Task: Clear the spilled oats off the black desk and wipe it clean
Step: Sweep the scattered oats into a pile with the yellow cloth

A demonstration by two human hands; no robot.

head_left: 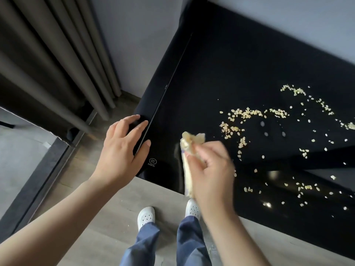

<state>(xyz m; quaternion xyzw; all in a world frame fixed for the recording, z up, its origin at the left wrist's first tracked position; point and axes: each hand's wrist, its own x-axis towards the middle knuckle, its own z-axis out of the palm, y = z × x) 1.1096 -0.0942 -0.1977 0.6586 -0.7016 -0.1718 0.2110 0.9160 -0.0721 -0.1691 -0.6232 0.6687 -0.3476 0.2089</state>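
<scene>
The black glossy desk (221, 64) fills the upper right of the head view. Pale oat flakes (244, 114) lie scattered over its right half in arcs and loose specks. My right hand (209, 169) grips a pale yellow cloth (189, 140) bunched in its fingers, held over the desk's near edge, left of the oats. The hand is motion-blurred. My left hand (123, 148) rests on the desk's left front corner, fingers spread over the edge and thumb on the top surface.
Dark grey curtains (57, 64) hang at the left, beside a grey wall. Wood-look floor (119, 208) lies below, with my white shoes and blue trousers (146, 217) close to the desk's front edge. A dark ledge (38, 179) runs along the lower left.
</scene>
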